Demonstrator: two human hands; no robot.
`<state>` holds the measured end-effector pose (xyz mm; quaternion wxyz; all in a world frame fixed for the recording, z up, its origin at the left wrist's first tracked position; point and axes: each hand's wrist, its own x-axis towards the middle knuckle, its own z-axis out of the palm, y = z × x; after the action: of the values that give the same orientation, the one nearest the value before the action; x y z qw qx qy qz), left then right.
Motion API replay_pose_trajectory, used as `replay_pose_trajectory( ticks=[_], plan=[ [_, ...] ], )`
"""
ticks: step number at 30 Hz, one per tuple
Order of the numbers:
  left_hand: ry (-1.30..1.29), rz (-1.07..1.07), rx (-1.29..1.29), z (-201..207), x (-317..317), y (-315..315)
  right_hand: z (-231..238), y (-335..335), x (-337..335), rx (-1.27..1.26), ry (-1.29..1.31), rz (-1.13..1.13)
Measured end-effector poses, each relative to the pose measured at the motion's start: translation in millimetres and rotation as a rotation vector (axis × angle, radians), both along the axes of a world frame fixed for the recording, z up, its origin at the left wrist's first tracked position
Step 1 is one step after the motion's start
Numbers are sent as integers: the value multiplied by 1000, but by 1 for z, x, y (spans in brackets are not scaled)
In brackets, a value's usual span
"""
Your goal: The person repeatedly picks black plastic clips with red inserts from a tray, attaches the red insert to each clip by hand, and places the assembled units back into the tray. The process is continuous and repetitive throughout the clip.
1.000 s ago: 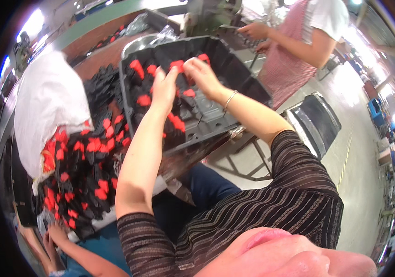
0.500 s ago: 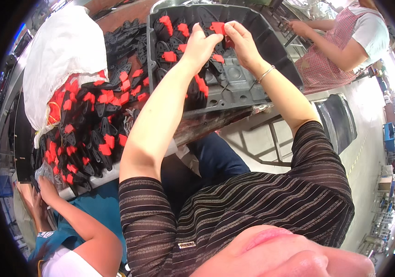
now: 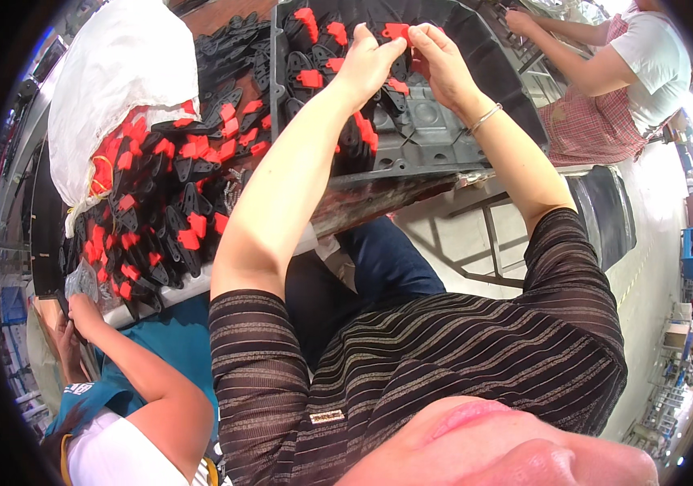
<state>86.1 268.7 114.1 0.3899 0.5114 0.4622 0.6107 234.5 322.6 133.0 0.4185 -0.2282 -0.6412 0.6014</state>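
Over the black plastic bin (image 3: 516, 105), my two hands meet at a small red plastic clip (image 3: 396, 31). My left hand (image 3: 366, 71) is closed, with its fingertips against the clip's lower side. Thumb and forefinger of my right hand (image 3: 443, 66) pinch the clip's right end. Whether a black part is joined to it under my fingers is hidden. Around my hands inside the bin lie several black plastic brackets with red clips (image 3: 310, 78), mostly along its left side.
Left of the bin, a white sack (image 3: 123, 73) lies by a heap of black brackets with red clips (image 3: 188, 178). A co-worker's hand (image 3: 83, 314) holds clear plastic at the lower left. Another person in a checked apron (image 3: 597, 121) stands at the right beyond the bin.
The whole view has shifted slightly, so the bin and heap sit higher and further right in the picture. My hands stay together at the red clip.
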Motion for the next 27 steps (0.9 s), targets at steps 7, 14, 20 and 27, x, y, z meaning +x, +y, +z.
replay_pose_trajectory(
  ticks=[7, 14, 20, 27],
  plan=[
    [-85, 28, 65, 3, -3, -1, 3, -4, -8, -6, -51, -36],
    [-202, 127, -1, 13, 0, -4, 7, -4, -9, -3, -99, 35],
    [-177, 195, -19, 14, -5, 0, 5, -3, -2, 97, -219, 136],
    [-168, 435, -10, 14, -14, 0, -9, 25, 7, -130, -163, -56]
  ],
)
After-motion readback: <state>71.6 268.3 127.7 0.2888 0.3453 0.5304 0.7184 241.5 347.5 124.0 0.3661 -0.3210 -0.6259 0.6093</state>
